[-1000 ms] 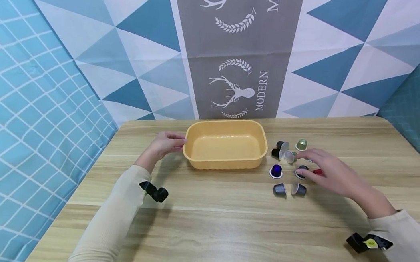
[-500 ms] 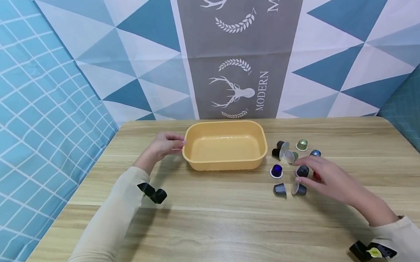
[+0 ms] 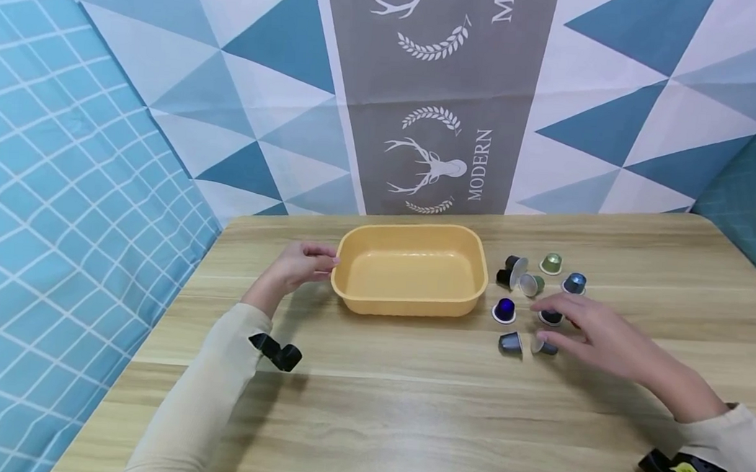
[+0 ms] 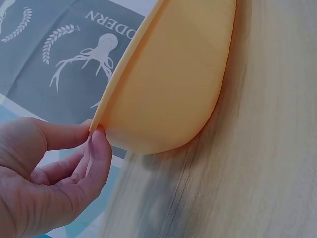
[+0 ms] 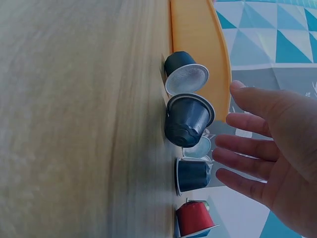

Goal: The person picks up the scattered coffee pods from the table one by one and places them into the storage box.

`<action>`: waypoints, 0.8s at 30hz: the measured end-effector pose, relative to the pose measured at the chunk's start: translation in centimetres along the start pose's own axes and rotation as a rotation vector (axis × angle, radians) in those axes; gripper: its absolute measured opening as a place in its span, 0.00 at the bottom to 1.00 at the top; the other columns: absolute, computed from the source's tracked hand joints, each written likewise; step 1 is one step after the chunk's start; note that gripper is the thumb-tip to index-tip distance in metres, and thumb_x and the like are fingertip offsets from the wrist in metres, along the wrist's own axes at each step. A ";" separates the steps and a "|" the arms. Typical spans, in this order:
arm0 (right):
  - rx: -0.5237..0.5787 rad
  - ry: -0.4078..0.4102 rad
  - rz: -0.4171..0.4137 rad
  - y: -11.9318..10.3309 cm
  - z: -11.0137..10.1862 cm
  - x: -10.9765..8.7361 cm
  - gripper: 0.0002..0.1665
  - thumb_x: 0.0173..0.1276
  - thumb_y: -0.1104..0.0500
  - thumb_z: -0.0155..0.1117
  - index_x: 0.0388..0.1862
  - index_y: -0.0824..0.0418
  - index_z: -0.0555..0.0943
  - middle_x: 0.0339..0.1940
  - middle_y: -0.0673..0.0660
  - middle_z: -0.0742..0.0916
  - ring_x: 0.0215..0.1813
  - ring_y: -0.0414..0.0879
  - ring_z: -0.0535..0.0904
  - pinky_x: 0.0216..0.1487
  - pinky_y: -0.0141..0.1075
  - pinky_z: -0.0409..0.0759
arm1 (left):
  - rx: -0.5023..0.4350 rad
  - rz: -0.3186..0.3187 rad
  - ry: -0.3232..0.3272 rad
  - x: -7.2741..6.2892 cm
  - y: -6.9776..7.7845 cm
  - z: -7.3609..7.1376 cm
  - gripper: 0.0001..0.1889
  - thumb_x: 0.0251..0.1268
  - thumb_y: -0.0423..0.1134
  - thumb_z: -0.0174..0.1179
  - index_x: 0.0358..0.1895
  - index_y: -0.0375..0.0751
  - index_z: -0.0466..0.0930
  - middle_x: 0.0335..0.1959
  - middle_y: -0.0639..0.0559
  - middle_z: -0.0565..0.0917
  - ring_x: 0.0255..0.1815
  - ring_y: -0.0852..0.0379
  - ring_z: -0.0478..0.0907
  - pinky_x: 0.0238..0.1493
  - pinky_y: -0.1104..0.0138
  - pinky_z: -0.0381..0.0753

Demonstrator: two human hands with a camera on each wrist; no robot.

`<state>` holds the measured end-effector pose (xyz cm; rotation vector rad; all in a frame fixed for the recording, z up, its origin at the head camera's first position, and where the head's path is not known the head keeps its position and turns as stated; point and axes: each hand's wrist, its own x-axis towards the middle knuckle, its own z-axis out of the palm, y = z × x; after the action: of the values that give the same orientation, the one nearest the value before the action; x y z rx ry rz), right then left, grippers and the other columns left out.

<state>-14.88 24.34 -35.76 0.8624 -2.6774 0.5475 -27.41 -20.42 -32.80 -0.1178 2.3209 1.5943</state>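
My left hand (image 3: 294,268) pinches the left rim of a yellow plastic basin (image 3: 409,309) between thumb and fingers. In the left wrist view the thumb lies on one side of the rim and the fingers on the other. Over a scatter of coffee capsules hovers my right hand (image 3: 599,336), fingers extended and apart, holding nothing. Beneath and beside it are a dark upright capsule (image 3: 550,316) and a grey capsule on its side (image 3: 545,345). The right wrist view also shows a red capsule (image 5: 194,218), mostly hidden by the hand in the head view.
Several more capsules lie right of the basin: a purple-blue capsule (image 3: 505,310), a grey capsule (image 3: 511,343), a green capsule (image 3: 551,263), a blue capsule (image 3: 574,283) and a black-and-silver cluster (image 3: 511,273). A patterned cloth (image 3: 281,114) hangs behind the wooden table (image 3: 393,410).
My right hand has drawn back toward the near side, uncovering the blue capsule. The basin, still pinched by my left hand, has shifted slightly nearer. The head view has turned a little.
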 end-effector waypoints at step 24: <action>0.027 -0.092 0.069 -0.1 0.8 -0.8 0.18 0.62 0.53 0.69 0.51 0.56 0.82 0.47 0.51 0.87 0.47 0.45 0.84 0.44 0.40 0.85 | -0.031 0.026 -0.041 -2.1 -1.6 -0.3 0.19 0.66 0.29 0.58 0.58 0.24 0.71 0.36 0.55 0.81 0.36 0.65 0.81 0.45 0.70 0.85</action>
<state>-14.28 24.29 -36.72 0.8234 -2.7982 0.5736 -25.12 -21.47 -33.46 -0.0618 2.2766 1.6301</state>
